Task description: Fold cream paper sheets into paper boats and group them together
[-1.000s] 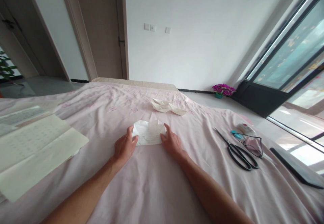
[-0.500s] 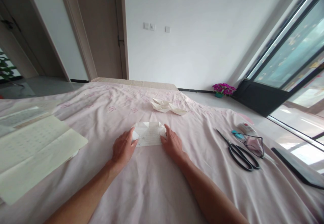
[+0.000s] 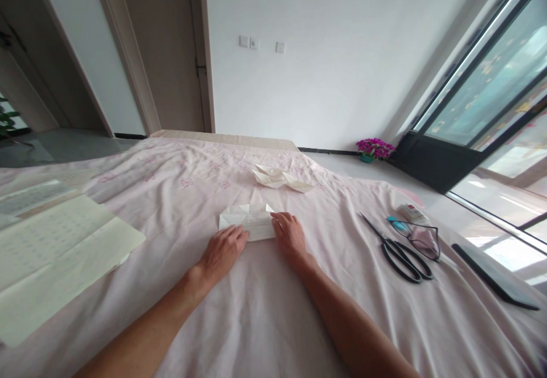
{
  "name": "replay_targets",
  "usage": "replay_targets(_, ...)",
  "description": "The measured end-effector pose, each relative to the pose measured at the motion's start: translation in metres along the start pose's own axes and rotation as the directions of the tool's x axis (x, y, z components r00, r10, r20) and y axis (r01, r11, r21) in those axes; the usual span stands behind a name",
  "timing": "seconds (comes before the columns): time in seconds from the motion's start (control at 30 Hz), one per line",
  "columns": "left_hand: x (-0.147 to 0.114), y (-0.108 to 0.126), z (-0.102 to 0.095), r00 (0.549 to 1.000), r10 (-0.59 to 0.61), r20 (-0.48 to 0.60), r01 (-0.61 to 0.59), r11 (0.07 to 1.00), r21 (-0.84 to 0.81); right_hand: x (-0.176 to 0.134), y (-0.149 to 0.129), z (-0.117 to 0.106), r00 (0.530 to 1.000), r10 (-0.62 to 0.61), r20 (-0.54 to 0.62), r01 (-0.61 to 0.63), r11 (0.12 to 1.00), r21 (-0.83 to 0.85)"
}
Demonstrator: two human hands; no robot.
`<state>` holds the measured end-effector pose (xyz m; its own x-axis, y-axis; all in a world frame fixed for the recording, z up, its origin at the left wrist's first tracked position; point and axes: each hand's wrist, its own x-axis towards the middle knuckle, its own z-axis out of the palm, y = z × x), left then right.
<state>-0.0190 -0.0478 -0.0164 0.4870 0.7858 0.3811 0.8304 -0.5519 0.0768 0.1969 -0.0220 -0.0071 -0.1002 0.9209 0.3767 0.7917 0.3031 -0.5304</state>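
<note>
A small piece of folded white paper (image 3: 248,217) with crease lines lies on the cloth between my hands. My left hand (image 3: 227,247) rests over its lower left part, fingers stretched out flat on the sheet. At the right edge, my right hand (image 3: 289,234) has its fingers bent around the paper's side, with the thumb hidden beneath or behind them. A small corner of the sheet stands up near the right fingertips. Beyond the sheet sits a folded cream paper boat (image 3: 280,177).
Large cream sheets (image 3: 64,247) with print lie at the left. To the right are black-handled scissors (image 3: 404,255), eyeglasses (image 3: 431,241), a small white packet (image 3: 411,213) and a dark flat device (image 3: 491,278). A wrinkled pink cloth (image 3: 265,309) covers the surface.
My left hand has let go of the left edge and moved right onto the paper's lower part. A flap on the left has opened out. The view has shifted slightly.
</note>
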Motion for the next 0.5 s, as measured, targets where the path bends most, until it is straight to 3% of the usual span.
replay_targets(0.1, 0.0, -0.004, -0.006, 0.983, -0.164, -0.078, 0.152, 0.977, -0.148, 0.001, 0.011, 0.0, 0.987, 0.089, -0.131, -0.037, 0.934, 0.355)
replay_targets(0.13, 0.0, -0.004, -0.009, 0.956, -0.263, -0.129, 0.228, 0.945, -0.234, 0.001, 0.013, 0.0, 0.98, 0.138, -0.144, -0.053, 0.877, 0.478)
replay_targets(0.2, 0.001, -0.004, -0.016, 0.855, -0.477, -0.202, 0.337, 0.809, -0.482, 0.001, 0.017, 0.0, 0.972, 0.21, -0.104, -0.085, 0.732, 0.676)
replay_targets(0.27, 0.003, -0.001, -0.021, 0.761, -0.634, -0.136, 0.322, 0.551, -0.769, 0.0, 0.015, 0.001, 0.976, 0.217, -0.019, -0.118, 0.6, 0.791)
replay_targets(0.3, 0.004, 0.001, -0.022, 0.741, -0.669, -0.055, 0.278, 0.381, -0.882, -0.001, 0.013, 0.002, 0.979, 0.201, 0.03, -0.137, 0.546, 0.826)
replay_targets(0.37, 0.005, 0.004, -0.023, 0.743, -0.659, 0.117, 0.193, 0.043, -0.98, -0.003, 0.005, 0.004, 0.978, 0.158, 0.135, -0.193, 0.452, 0.871)
replay_targets(0.4, 0.005, 0.005, -0.022, 0.754, -0.631, 0.185, 0.171, -0.084, -0.982, -0.004, 0.0, 0.004, 0.972, 0.143, 0.186, -0.229, 0.406, 0.885)
replay_targets(0.43, 0.005, 0.006, -0.02, 0.762, -0.603, 0.237, 0.167, -0.17, -0.971, -0.004, -0.005, 0.005, 0.963, 0.131, 0.234, -0.266, 0.365, 0.892)
replay_targets(0.5, 0.003, 0.006, -0.017, 0.765, -0.566, 0.306, 0.198, -0.245, -0.949, -0.005, -0.015, 0.004, 0.949, 0.106, 0.297, -0.315, 0.317, 0.894)
